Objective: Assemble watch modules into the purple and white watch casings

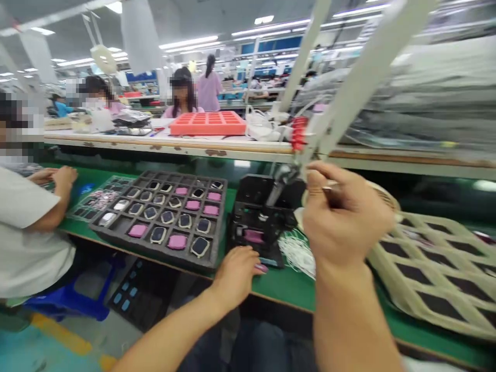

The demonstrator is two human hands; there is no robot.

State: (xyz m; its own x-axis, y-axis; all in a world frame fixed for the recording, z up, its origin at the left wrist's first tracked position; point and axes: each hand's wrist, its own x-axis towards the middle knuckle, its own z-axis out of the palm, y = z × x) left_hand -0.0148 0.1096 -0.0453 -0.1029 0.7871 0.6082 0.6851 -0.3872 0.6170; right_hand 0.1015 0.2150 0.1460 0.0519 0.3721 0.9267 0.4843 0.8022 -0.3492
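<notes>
Clock centred on the black fixture [258, 214]; at nine, far out, a co-worker's hand [66, 178] lay near a clear tray [120, 182] with small pale-pink bits; nearer at nine, a grey foam tray [139, 245] held watch-like units [167, 217] and pink blocks [177, 242] in separate compartments, presumably to keep surfaces from rubbing; its front edge ran close to the bench lip, its right edge left a narrow green strip before the fixture.

At six, the left hand [238, 268] rested palm down against the fixture's front, perhaps to steady it; a purple-pink piece [261, 268] showed at the thumb; grip on it could not be told; one pink block [253, 236] sat in the fixture's lower middle, apparently located by the parts around it; at twelve, the shelf [170, 147] edge bounded the space behind.

At four, white cords [298, 253] lay bunched just beside the fixture, a possible snag; at three, raised, the right hand [343, 212] was closed around a handle [334, 190], seemingly that of the fixture's lever, a hold suited to leverage; beyond it, a cream tray [399, 297] limited sideways room; green bench [287, 284] lay open at five.
</notes>
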